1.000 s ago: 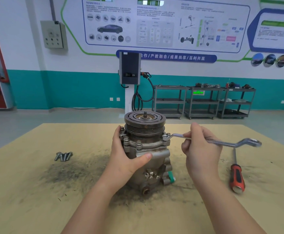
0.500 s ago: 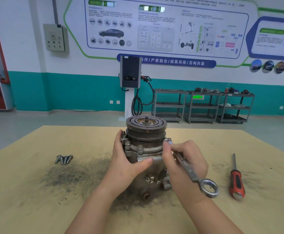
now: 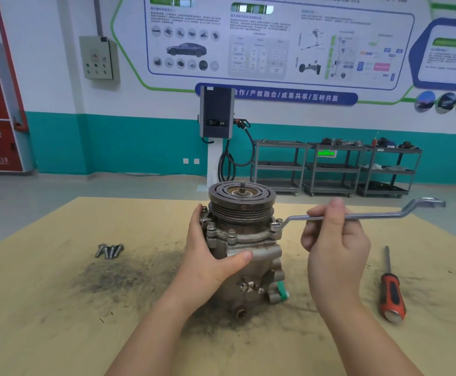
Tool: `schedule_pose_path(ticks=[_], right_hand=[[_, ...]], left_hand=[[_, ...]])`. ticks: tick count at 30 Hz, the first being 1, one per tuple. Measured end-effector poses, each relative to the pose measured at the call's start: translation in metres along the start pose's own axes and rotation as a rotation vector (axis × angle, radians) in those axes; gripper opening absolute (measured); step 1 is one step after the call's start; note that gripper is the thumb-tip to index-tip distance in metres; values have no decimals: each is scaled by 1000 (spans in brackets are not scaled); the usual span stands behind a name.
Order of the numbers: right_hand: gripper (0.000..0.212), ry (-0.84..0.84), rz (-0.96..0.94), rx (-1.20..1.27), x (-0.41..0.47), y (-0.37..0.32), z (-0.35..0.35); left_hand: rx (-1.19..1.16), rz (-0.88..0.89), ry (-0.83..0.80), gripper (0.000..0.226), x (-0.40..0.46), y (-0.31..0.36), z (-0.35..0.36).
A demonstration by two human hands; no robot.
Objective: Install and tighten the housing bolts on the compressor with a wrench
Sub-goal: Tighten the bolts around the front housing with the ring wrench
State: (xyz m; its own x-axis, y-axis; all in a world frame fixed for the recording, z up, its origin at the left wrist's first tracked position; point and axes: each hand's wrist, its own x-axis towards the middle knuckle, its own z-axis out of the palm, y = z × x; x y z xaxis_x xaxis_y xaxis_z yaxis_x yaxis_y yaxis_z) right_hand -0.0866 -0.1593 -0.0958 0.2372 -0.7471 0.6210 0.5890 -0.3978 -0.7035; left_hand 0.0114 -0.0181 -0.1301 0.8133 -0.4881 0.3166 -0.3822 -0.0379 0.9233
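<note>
Fingers of the right hand (image 3: 335, 240) curl round the wrench (image 3: 357, 216), whose ring end sits on a bolt (image 3: 275, 227) at the right of the compressor (image 3: 244, 248) on the table (image 3: 58, 308). Its shaft runs rightward from the bolt. Left hand (image 3: 210, 251) grips the housing. Half a second ago the shaft pointed toward the person; it has swung back out right. Spare bolts (image 3: 109, 251) lie well left.

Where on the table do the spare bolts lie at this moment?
In the head view the loose bolts lie in a small cluster on the table, to the left of the compressor and beyond the left hand.
</note>
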Motion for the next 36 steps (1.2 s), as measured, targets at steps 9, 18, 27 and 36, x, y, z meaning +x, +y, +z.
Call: schedule_pose_path(ticks=[9, 18, 27, 36], right_hand=[[36, -138, 581, 377, 34, 10, -9], [40, -210, 508, 366, 33, 14, -6], [29, -111, -292, -13, -19, 19, 4], [29, -201, -314, -44, -21, 4, 8]], left_hand=[[16, 17, 13, 115, 2, -1, 1], [5, 24, 8, 113, 2, -4, 1], [2, 17, 3, 120, 0, 1, 1], [-17, 23, -2, 119, -1, 0, 0]])
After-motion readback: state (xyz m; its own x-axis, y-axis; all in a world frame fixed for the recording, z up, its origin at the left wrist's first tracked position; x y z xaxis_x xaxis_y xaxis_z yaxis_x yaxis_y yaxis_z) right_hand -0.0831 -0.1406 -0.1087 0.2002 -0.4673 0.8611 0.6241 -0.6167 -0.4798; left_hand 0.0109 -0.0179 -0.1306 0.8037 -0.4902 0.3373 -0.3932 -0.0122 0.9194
